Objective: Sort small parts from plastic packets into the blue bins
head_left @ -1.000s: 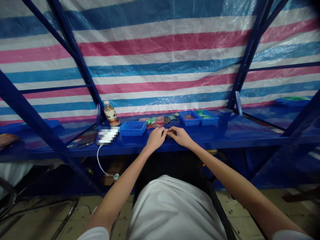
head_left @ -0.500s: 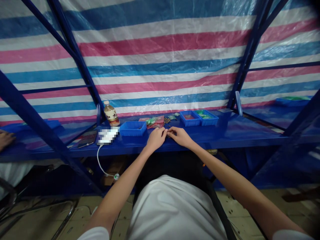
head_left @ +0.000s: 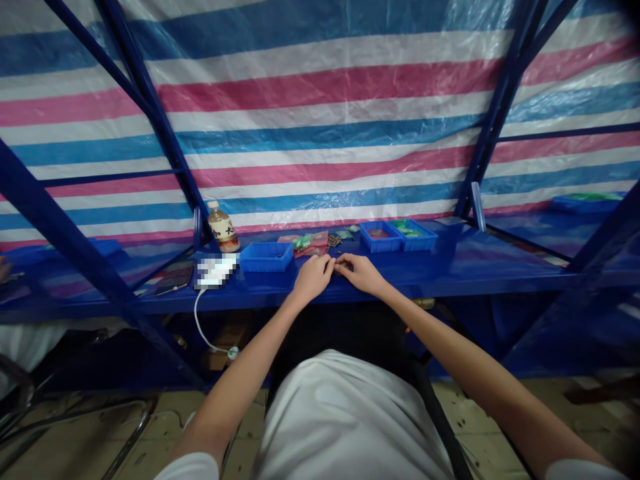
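Together, left hand [head_left: 313, 276] and right hand [head_left: 362, 273] near three bins [head_left: 266, 264].

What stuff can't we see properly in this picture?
All in the head view:
- Anything between the left hand and right hand: tiny, and the hands cover it.
- The white item's surface: pixelated over.
- Another person's hand: cut off by the left edge.
- The small pieces behind the hands: too small to identify.
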The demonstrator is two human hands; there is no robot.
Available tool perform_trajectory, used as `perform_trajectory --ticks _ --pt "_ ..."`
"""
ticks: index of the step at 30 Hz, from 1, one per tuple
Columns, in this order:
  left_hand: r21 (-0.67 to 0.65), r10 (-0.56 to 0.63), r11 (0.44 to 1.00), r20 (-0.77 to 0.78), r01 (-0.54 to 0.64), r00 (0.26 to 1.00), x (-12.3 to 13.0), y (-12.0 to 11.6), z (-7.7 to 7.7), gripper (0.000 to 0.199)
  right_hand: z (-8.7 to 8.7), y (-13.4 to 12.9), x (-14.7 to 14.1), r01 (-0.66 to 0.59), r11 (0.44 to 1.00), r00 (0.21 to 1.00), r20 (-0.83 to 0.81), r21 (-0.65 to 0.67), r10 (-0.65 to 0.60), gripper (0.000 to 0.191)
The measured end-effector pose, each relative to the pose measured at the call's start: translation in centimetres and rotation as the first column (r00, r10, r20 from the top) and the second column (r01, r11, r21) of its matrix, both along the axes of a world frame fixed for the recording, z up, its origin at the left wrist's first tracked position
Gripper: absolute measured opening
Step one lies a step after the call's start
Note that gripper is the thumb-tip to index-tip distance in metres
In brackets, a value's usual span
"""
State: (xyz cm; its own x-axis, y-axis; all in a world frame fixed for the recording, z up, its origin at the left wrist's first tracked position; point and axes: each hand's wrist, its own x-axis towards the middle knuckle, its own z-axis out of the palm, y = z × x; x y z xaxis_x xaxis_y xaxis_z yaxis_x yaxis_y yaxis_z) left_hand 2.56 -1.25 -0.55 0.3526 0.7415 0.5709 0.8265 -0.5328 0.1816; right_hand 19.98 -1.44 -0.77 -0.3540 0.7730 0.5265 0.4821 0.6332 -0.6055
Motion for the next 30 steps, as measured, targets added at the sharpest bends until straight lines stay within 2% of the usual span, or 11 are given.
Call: perform_trajectory --ticks 30 --pt "0.035 0.021 0.999 -0.071 -0.019 0.997 0.01 -0.01 -0.12 0.031 -0.46 0.34 -0.02 0.021 0.998 0.999 0.042 0.053 -0.024 0.015"
